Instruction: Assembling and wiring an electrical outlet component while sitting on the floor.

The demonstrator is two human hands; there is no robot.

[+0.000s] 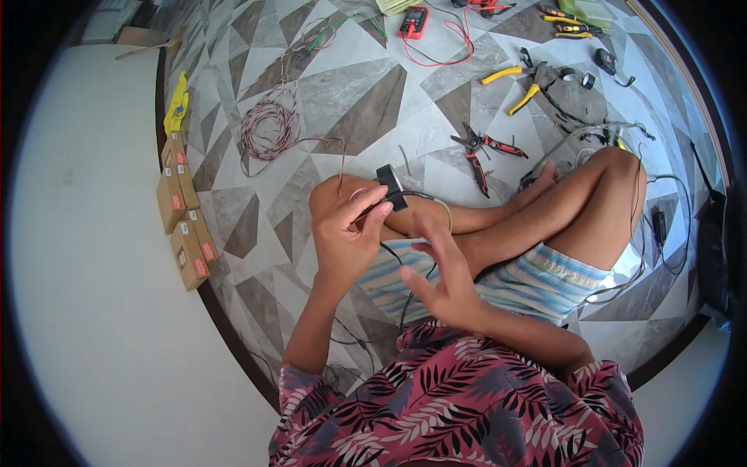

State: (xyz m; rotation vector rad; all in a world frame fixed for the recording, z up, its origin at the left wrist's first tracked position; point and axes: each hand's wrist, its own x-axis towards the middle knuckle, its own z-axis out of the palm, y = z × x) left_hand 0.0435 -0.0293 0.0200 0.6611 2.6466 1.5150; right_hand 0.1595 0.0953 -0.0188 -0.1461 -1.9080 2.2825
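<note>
I am pinching the end of a thin wire between thumb and fingers of my left hand [352,233], held above my bent knee. Just beyond those fingertips is a small black rectangular box [391,187], and a black cable [420,194] runs from beside it to the right. Whether the fingers also touch the box cannot be made out. A thin reddish wire [343,159] leads from the coil of wire [268,128] on the floor toward this hand. My right hand [445,276] hovers close by, thumb and fingers apart, holding nothing. Dark wires hang between the hands.
Beyond my legs lie red-handled pliers [478,152], yellow-handled cutters [523,87], tape rolls [580,76] and a tape measure [605,61]. A red multimeter [413,23] sits farther off. Several cardboard boxes [187,253] line the wall at left. Loose cables [576,128] are at right.
</note>
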